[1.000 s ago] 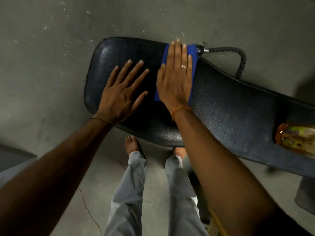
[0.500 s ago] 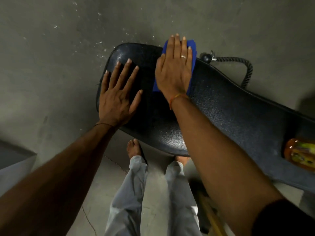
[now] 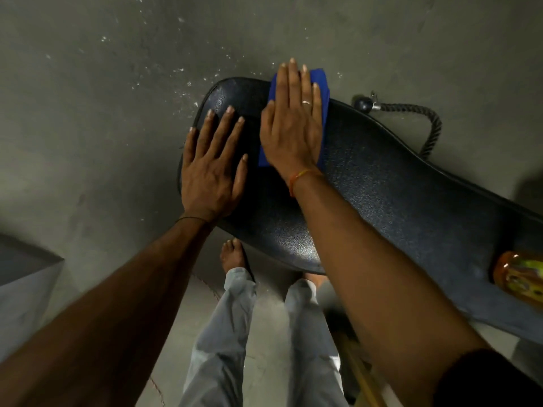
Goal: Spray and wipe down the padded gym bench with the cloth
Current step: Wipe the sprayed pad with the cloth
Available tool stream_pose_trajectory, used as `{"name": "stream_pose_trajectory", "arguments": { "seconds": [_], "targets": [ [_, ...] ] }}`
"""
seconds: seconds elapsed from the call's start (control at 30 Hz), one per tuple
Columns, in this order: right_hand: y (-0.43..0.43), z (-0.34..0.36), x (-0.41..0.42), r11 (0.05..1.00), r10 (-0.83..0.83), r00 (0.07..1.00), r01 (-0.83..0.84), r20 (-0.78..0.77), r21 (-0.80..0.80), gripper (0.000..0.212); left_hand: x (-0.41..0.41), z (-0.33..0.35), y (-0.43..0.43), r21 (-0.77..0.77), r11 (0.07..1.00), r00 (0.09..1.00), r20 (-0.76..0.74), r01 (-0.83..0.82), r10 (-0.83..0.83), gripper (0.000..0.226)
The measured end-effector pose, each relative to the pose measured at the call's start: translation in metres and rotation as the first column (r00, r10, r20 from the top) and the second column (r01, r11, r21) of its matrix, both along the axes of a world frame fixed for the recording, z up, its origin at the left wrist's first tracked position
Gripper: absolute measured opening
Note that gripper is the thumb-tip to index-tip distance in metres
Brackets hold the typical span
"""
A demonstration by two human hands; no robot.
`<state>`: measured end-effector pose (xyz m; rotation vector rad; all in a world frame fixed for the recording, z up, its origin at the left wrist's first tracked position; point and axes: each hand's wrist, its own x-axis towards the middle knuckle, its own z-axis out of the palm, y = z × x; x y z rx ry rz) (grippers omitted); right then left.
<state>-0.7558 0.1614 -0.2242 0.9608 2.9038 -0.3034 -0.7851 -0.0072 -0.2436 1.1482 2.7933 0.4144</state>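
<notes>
The black padded gym bench (image 3: 382,183) runs from upper middle down to the right edge. My right hand (image 3: 293,121) lies flat on the blue cloth (image 3: 321,89), pressing it onto the bench's far edge near its left end, fingertips reaching past the rim. My left hand (image 3: 213,168) rests flat on the bench's left end with fingers spread, holding nothing. An orange spray bottle (image 3: 520,274) lies on the bench at the right edge, partly cut off.
A black rope with a ball end (image 3: 411,113) lies on the concrete floor behind the bench. A grey block (image 3: 26,277) sits at the left edge. My legs and bare feet (image 3: 233,255) stand below the bench's near side.
My right hand has slid the cloth leftward along the far edge, away from the rope's ball end. My left hand has drawn closer to the bench's left end.
</notes>
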Motion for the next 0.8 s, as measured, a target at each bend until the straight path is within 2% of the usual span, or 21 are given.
{"name": "stream_pose_trajectory", "arguments": {
  "seconds": [0.1,0.27,0.43,0.57,0.63,0.7,0.8],
  "targets": [
    [-0.026,0.004,0.027,1.000,0.010,1.000,-0.009,-0.008,0.018,0.063,0.000,0.001,0.000,0.008,1.000,0.999,0.027,-0.021,0.021,0.060],
    [-0.086,0.009,0.101,0.985,0.173,0.982,-0.172,0.080,-0.016,0.067,-0.010,0.000,-0.007,0.042,0.998,0.994,0.091,0.048,-0.051,0.059],
    [-0.039,0.001,0.030,0.994,0.107,0.994,-0.107,0.003,0.023,0.064,-0.013,-0.006,-0.015,0.063,0.994,0.994,0.054,0.093,-0.096,0.058],
    [-0.014,-0.002,-0.013,0.997,0.060,0.998,-0.060,-0.003,-0.044,0.063,-0.013,-0.007,-0.015,0.116,0.990,0.990,0.106,0.077,-0.089,0.058],
    [-0.027,0.001,-0.008,0.999,0.041,0.999,-0.041,-0.002,-0.021,0.064,-0.013,-0.007,-0.014,0.149,0.987,0.987,0.142,0.056,-0.077,0.060],
    [-0.060,0.005,0.012,0.996,0.090,0.996,-0.090,-0.004,0.008,0.067,-0.012,-0.005,-0.015,0.187,0.982,0.984,0.175,-0.002,-0.031,0.061],
    [-0.109,0.010,0.043,0.983,0.168,0.986,-0.166,0.011,-0.081,0.068,-0.003,-0.007,-0.024,0.238,0.957,0.968,0.222,-0.168,0.115,0.059]
  ]
}}
